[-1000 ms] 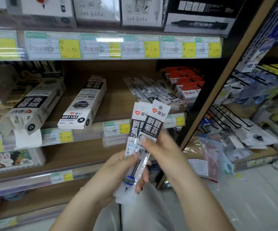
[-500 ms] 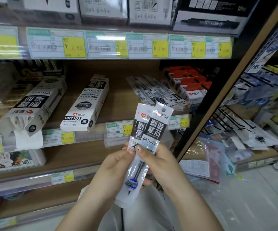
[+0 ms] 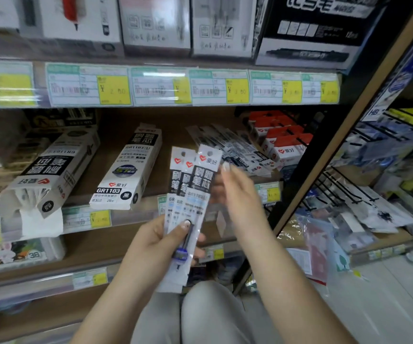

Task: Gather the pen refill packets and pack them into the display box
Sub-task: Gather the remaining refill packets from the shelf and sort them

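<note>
Clear-plastic pen refill packets (image 3: 191,194), 3, white-and-black printed headers with a red heart logo, fanned and upright. Held in the left hand (image 3: 156,247): thumb (image 3: 184,225) pressed across the front packet, fingers curled round behind. A blue-banded refill shows through the lower part of the front packet.

Right hand (image 3: 237,194): just right of the fan, level with the headers, fingers loosely extended and holding nothing. Motion-blurred; contact with the edge of the front packet cannot be told.

Loose refill packets (image 3: 237,150): a spread pile lying flat on the wooden shelf (image 3: 173,130), behind and above the right hand.

GR1103 display box (image 3: 128,170): white and black, closed, lying flat on the same shelf, left of the left hand and apart from it.

Open display box (image 3: 49,175): same print, farther left of the left hand, lying tilted with its open end towards the shelf edge; packet ends show in the opening.

Red-topped boxes (image 3: 282,137): several in a row, right of and behind the right hand, next to the loose pile.

Price labels (image 3: 113,89): white with yellow panels, in a strip on the shelf edge above both hands.

Black marker box (image 3: 309,33): on the shelf above that strip, up and right of the right hand.

Wire rack (image 3: 344,184): black, far right of the right hand, hung with bagged goods.
</note>
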`<action>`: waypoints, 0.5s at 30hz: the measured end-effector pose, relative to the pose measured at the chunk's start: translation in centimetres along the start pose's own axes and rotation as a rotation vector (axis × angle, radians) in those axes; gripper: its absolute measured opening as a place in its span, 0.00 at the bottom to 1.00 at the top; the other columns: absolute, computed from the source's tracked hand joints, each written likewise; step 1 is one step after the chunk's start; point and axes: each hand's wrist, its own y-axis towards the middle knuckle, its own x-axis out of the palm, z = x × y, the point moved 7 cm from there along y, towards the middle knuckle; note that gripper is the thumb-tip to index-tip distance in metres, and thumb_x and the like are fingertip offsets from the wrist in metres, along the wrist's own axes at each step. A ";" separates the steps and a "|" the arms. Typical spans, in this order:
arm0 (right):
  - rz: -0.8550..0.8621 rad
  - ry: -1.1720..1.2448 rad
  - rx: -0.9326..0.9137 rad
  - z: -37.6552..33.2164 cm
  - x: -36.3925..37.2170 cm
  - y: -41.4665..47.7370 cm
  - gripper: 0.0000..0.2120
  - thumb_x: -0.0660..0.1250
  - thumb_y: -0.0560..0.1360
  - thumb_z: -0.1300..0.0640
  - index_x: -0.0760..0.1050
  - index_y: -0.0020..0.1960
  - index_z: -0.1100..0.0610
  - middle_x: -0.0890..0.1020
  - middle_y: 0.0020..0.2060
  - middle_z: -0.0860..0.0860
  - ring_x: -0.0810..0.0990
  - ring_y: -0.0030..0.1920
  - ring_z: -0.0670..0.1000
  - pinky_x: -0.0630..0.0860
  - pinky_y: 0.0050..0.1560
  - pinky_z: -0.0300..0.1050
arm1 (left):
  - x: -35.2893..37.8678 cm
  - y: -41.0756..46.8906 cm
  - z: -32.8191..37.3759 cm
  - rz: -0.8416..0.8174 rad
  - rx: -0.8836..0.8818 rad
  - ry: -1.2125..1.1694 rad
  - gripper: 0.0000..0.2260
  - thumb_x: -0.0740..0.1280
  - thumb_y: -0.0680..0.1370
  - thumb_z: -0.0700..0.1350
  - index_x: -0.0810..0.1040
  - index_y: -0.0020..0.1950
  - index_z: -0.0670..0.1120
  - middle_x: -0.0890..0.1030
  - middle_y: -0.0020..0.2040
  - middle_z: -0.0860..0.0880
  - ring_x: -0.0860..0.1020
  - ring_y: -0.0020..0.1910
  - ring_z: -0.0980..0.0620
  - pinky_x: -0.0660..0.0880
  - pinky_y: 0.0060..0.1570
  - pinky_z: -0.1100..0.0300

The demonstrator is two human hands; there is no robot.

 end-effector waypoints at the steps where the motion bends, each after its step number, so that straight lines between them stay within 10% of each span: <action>1: 0.089 -0.032 -0.051 -0.8 -1.0 2.0 0.11 0.61 0.76 0.44 0.75 0.51 0.50 0.81 0.47 0.48 0.81 0.48 0.49 0.78 0.52 0.50 | -0.3 0.2 0.5 0.029 0.011 0.009 0.08 0.61 0.79 0.41 0.79 0.46 0.42 0.84 0.38 0.41 0.80 0.29 0.48 0.76 0.27 0.59; 4: 0.219 -0.415 -0.174 -2.2 -2.5 8.1 0.09 0.64 0.75 0.58 0.75 0.55 0.55 0.80 0.45 0.50 0.80 0.49 0.55 0.76 0.50 0.48 | -0.6 1.1 1.7 0.089 0.032 0.025 0.08 0.61 0.80 0.41 0.79 0.46 0.44 0.85 0.38 0.43 0.81 0.30 0.50 0.78 0.29 0.59; 9: -0.116 -1.250 -0.062 0.2 1.6 12.5 0.14 0.61 0.75 0.55 0.75 0.59 0.56 0.80 0.55 0.56 0.78 0.53 0.57 0.71 0.43 0.43 | -0.4 2.4 2.2 0.109 0.050 0.030 0.06 0.61 0.80 0.41 0.78 0.48 0.44 0.85 0.37 0.46 0.83 0.31 0.51 0.78 0.30 0.58; 15: -0.111 -1.450 -0.162 -0.5 2.8 12.1 0.16 0.54 0.76 0.69 0.76 0.58 0.63 0.79 0.55 0.59 0.79 0.54 0.59 0.70 0.42 0.46 | -0.6 2.7 2.5 0.125 0.064 0.043 0.06 0.61 0.80 0.42 0.78 0.48 0.45 0.85 0.37 0.48 0.84 0.34 0.49 0.79 0.30 0.59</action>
